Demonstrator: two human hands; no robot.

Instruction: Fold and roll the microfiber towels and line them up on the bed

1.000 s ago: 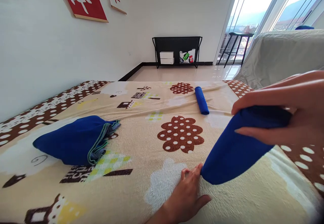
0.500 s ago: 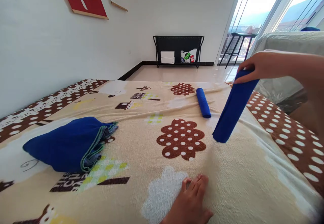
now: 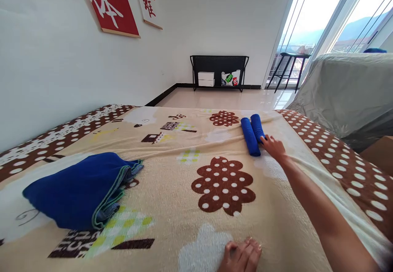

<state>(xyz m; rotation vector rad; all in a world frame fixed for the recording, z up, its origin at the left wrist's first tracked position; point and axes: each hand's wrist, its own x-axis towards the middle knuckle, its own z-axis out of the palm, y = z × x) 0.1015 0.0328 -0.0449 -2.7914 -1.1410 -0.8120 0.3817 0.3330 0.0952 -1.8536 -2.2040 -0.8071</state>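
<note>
Two rolled blue cloths lie side by side on the patterned blanket point(image 3: 166, 190). The left roll point(image 3: 250, 137) sits slightly nearer to me than the right roll point(image 3: 257, 125). My right hand point(image 3: 274, 146) reaches forward, its fingers closed at the near end of the right roll. At the bottom edge, my left hand point(image 3: 241, 257) rests on the blanket beside a pale cloud print, holding nothing, its fingers loosely bent and apart. A heap of folded blue cloth point(image 3: 82, 190) with green-stitched edges lies to the left.
Brown polka-dot borders point(image 3: 344, 161) run along both sides of the blanket. Beyond the bed stand a black rack point(image 3: 219, 65) and a dark stool point(image 3: 294, 55). Plastic-covered furniture point(image 3: 353, 87) is at the right, and a white wall point(image 3: 46, 51) at the left.
My right hand has lowered the rolled cloth from the air and laid it beside the other roll. The view has tilted up a little; my left hand remains on the blanket.
</note>
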